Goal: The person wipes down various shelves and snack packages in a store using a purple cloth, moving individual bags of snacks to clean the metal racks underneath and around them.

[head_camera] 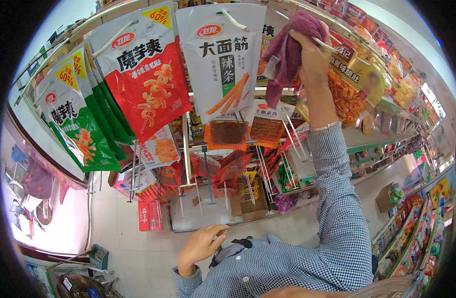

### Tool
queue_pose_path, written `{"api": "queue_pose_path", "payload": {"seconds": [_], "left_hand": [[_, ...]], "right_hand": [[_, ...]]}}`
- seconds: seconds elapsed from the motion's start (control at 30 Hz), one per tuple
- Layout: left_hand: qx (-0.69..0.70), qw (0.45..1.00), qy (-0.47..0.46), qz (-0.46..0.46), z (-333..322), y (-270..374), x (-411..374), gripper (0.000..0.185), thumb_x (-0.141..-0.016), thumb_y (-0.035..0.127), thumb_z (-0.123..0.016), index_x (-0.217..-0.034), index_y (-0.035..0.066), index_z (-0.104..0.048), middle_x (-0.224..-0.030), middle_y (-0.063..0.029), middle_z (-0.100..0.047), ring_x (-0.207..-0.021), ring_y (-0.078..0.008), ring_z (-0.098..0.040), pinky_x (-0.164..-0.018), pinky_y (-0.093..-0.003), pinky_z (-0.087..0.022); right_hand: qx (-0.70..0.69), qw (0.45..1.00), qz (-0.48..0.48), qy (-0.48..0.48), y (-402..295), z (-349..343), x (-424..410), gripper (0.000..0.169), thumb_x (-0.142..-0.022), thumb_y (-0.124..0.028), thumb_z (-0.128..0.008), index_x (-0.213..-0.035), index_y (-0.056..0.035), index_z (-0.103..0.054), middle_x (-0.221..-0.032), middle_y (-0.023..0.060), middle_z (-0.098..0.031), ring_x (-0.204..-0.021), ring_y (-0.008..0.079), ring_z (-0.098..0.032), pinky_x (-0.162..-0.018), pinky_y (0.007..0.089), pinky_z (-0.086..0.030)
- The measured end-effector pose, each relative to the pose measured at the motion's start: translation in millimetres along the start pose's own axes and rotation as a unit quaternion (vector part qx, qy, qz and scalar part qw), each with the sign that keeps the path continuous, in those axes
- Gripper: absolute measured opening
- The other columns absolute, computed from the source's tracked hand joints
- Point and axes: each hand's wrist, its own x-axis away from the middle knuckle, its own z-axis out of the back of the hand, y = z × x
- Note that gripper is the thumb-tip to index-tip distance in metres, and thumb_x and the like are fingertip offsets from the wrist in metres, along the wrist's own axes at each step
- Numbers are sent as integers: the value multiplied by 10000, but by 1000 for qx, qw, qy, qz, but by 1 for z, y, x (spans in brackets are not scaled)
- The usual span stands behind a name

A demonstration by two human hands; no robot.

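My right hand (313,56) is raised to the top of a hanging snack display and grips a purple cloth (282,56). A pale display hook (324,44) juts out beside the fingers, close to the cloth. Just left of the cloth hangs a white snack bag (222,48), and a red-and-white snack bag (147,82) hangs farther left. A clear-fronted snack pack (349,93) is right of my wrist. Low in front of my waist, my left hand (201,244) holds nothing, its thumb apart from its fingers.
Green snack bags (82,130) hang at the far left. Bare metal hooks (263,167) stick out below the upper bags. A cardboard box (254,208) sits on the bottom shelf. Stocked shelves (406,234) stand at the right, and a dustpan (100,256) is at the lower left.
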Motion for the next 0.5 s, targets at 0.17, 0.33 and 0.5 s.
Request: {"api": "queue_pose_path", "payload": {"seconds": [0.17, 0.33, 0.5], "left_hand": [[-1, 999, -43, -7, -1, 1, -11, 302, -955, 252, -557, -1171, 50, -618, -1102, -155, -654, -1001, -328, -623, -850, -399, -495], [-2, 999, -45, -31, -3, -1, -22, 312, -957, 267, -549, -1170, 49, -618, -1090, -151, -656, -987, -332, -623, -845, -403, -498], [-1, 999, -26, -33, -1, -5, -20, 317, -959, 276, -546, -1171, 51, -619, -1088, -148, -658, -979, -333, -625, -843, -407, -498]], "right_hand": [[-65, 997, -29, -17, -53, -2, 40, 342, -757, 113, -668, -1066, -24, -617, -988, 80, -680, -883, 201, -673, -814, 330, -562], [-241, 961, -129, -40, -75, 21, 45, 358, -794, 72, -594, -1148, 23, -607, -1069, 151, -672, -939, 262, -678, -850, 373, -570], [-114, 985, -119, 43, -66, 27, 47, 216, -923, -85, -589, -1122, -9, -626, -1045, 93, -673, -917, 177, -667, -824, 314, -559]]}}
